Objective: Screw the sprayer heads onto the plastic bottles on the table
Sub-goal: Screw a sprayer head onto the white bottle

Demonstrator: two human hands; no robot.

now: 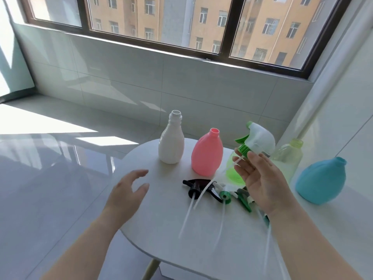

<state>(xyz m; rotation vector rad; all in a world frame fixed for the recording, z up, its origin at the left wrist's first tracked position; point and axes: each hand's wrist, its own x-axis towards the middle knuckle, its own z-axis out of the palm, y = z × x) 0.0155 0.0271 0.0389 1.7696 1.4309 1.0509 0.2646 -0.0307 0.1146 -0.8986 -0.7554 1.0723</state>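
On the round white table (157, 225) stand several capless bottles: a white bottle (171, 142), a pink bottle (207, 154), a bright green bottle (232, 170) partly behind my hand, a clear pale bottle (288, 156) and a blue bottle (321, 180). My right hand (260, 178) holds a white-and-green sprayer head (256, 140) up in the air above the green bottle. My left hand (129, 193) hovers open over the table's left part, holding nothing. A black sprayer head (198, 187) and green sprayer heads (236, 196) lie in front of the bottles, dip tubes pointing toward me.
The table's left rim drops to a glossy tiled floor (50, 158). A tiled wall under a window (181, 27) stands behind. A white wall or cabinet (343, 108) rises at the right. A wooden table leg (151, 269) shows below.
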